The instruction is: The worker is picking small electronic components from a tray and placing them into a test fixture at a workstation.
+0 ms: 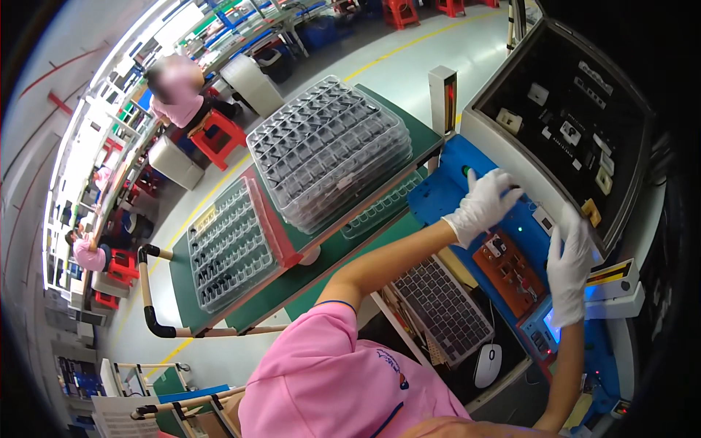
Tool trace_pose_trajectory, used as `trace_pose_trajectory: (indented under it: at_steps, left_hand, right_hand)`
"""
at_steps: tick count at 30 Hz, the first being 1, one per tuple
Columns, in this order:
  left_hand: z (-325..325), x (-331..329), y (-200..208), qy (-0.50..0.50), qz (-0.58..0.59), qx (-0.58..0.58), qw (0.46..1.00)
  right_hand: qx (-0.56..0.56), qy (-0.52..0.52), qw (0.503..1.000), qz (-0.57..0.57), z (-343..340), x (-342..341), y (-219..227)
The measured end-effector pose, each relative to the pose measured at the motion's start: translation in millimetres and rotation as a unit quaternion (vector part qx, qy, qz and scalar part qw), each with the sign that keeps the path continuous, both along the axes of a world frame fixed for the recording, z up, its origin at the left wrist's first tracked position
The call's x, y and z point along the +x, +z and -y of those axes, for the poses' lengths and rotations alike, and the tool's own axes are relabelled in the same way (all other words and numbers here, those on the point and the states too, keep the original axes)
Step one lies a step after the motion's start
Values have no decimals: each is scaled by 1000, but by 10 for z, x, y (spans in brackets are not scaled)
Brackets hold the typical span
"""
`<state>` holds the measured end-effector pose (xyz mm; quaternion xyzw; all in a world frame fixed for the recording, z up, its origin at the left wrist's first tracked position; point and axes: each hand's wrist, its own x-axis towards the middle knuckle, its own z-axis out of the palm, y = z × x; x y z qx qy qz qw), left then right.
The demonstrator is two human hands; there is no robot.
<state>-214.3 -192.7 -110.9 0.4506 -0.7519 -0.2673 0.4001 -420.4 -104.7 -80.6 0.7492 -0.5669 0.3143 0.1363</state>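
Both of my hands wear white gloves and are over a blue test fixture (pixel 449 164). My left hand (pixel 485 201) is at the fixture's far end with its fingers apart. One of its digits is at a green button (pixel 466 171), touching it or very close. Along the fixture's right side, my right hand (pixel 571 266) has its fingers stretched out, and nothing shows in it. Between the hands lies a brown-orange nest block (pixel 504 281) with small metal and dark parts on it. A small panel with a lit screen (pixel 542 332) sits below the block.
A large dark monitor (pixel 577 117) leans beyond my right hand. A keyboard (pixel 443 306) and white mouse (pixel 488 365) lie nearer me. On the green cart at left are stacked clear trays (pixel 328 146) and a single part-filled tray (pixel 232 248). A person (pixel 179 91) sits far left.
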Motion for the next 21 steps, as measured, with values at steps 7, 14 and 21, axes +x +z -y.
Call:
trace_pose_trajectory:
  at_steps: [7,14,21]
  left_hand:
    - [42,-19,-366,-35,42,-75,996]
    - [94,288,-276,-85,-17,-56,995]
    - [-234,446,235,-136,-185,161,960]
  right_hand:
    - [196,-114,973,-52,-401,-328,-391]
    - [190,-124,974,-14,-484,-151,-213]
    - [158,-16,986,-58,-504,-244,-462]
